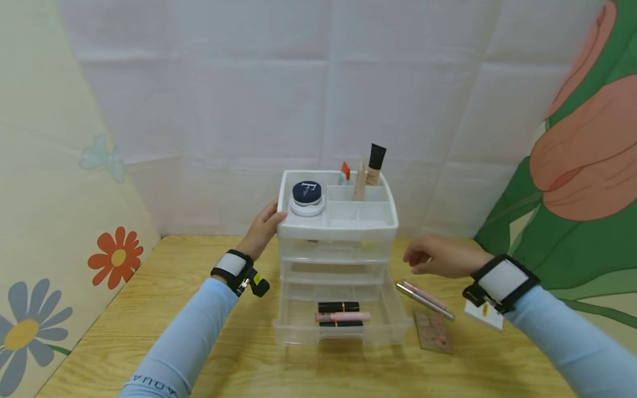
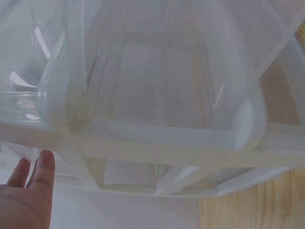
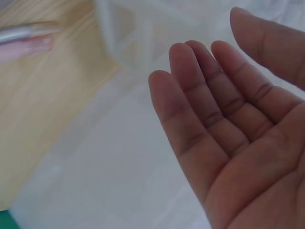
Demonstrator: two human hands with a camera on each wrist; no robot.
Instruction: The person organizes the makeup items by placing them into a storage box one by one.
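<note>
A white makeup organizer (image 1: 338,224) with clear drawers stands on the table, its bottom drawer (image 1: 293,309) pulled out. In that drawer lie a pink tube (image 1: 343,317) and black tubes (image 1: 338,306). My left hand (image 1: 264,226) rests against the organizer's upper left side; the left wrist view shows its fingers (image 2: 44,171) fairly straight beside the frame. To the right of the organizer, my right hand (image 1: 443,256) hovers with nothing in it, fingers (image 3: 174,114) loosely extended in the right wrist view. Below that hand lie a silver tube (image 1: 425,301) and a pink tube (image 1: 423,293).
On the organizer's top sit a dark-blue-lidded jar (image 1: 307,192), a black-capped foundation tube (image 1: 375,164), a beige tube (image 1: 360,182) and something with a red tip (image 1: 345,170). A palette (image 1: 434,331) and a white card-like item (image 1: 484,315) lie at right. White cloth (image 1: 239,110) hangs behind.
</note>
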